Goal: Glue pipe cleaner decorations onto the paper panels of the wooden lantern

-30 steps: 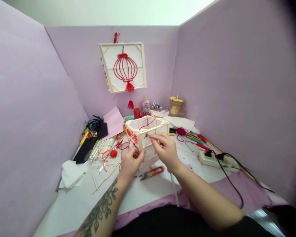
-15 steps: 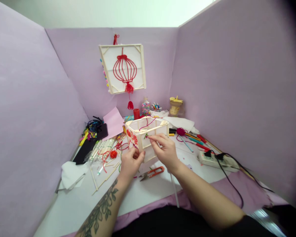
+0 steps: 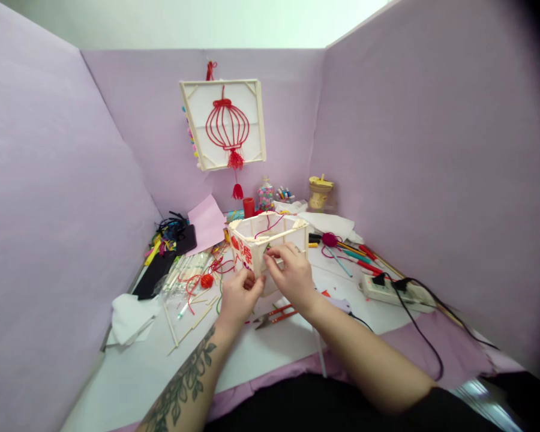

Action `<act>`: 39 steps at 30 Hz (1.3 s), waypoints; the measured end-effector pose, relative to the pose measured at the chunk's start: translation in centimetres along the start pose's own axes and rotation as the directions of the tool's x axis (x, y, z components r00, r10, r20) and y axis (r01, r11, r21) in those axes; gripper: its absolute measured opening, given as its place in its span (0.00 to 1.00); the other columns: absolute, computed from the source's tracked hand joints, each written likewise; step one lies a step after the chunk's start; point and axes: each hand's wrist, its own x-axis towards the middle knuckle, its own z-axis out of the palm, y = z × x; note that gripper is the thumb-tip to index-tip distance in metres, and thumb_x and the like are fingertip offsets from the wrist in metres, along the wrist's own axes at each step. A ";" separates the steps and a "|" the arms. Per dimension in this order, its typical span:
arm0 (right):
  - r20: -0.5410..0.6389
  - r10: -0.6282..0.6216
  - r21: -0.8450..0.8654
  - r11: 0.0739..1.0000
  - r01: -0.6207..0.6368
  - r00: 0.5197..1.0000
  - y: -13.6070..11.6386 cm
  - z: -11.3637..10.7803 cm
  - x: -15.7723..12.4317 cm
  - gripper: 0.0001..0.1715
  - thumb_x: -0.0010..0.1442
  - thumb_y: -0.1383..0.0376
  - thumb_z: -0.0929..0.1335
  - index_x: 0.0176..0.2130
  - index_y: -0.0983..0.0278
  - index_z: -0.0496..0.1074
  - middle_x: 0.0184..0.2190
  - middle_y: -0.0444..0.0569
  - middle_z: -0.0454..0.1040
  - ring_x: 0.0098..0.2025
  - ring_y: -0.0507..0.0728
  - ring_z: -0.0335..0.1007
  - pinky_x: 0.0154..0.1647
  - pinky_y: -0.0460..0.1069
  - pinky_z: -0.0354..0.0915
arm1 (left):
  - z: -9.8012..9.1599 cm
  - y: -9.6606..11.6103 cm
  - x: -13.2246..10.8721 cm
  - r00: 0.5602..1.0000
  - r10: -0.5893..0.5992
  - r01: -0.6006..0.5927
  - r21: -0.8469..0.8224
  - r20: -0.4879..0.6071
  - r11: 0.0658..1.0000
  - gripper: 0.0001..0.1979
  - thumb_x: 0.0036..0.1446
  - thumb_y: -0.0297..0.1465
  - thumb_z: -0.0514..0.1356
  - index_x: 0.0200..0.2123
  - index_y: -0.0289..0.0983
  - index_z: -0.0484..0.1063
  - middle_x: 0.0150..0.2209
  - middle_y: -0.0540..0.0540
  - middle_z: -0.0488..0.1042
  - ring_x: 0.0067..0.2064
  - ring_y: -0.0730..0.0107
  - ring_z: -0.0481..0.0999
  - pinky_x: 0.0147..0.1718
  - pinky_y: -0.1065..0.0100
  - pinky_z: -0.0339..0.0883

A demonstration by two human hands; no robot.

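Note:
A small open box frame of pale wooden sticks and white paper, the lantern frame [image 3: 258,235], stands over the white table with red patterns on its left panel and a red string across its top. My left hand [image 3: 239,297] grips its lower near corner, fingers closed. My right hand [image 3: 290,275] is at the front panel, thumb and fingers pinched together on the top edge near a small green bit; what they pinch is too small to name.
Red-handled snips [image 3: 275,315] lie just below my hands. Wooden sticks and red cord [image 3: 198,279] litter the left. Markers and a red pompom [image 3: 330,240] lie right, with a power strip [image 3: 389,290] and black cable. A framed red lantern picture [image 3: 224,123] hangs behind.
My right hand has shifted a little left along the front panel and now covers part of the snips. The lantern frame and my left hand have barely moved.

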 end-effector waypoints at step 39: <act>0.124 -0.416 -0.192 0.881 0.433 0.901 1.3 -2.1 -1.1 0.07 0.61 0.62 0.66 0.33 0.61 0.64 0.51 0.49 0.75 0.53 0.63 0.62 0.51 0.59 0.56 | -0.1 0.0 -0.1 1.000 0.020 -0.020 -0.012 -0.013 1.000 0.13 0.55 0.37 0.61 0.23 0.38 0.65 0.18 0.54 0.70 0.20 0.76 0.70 0.22 0.75 0.62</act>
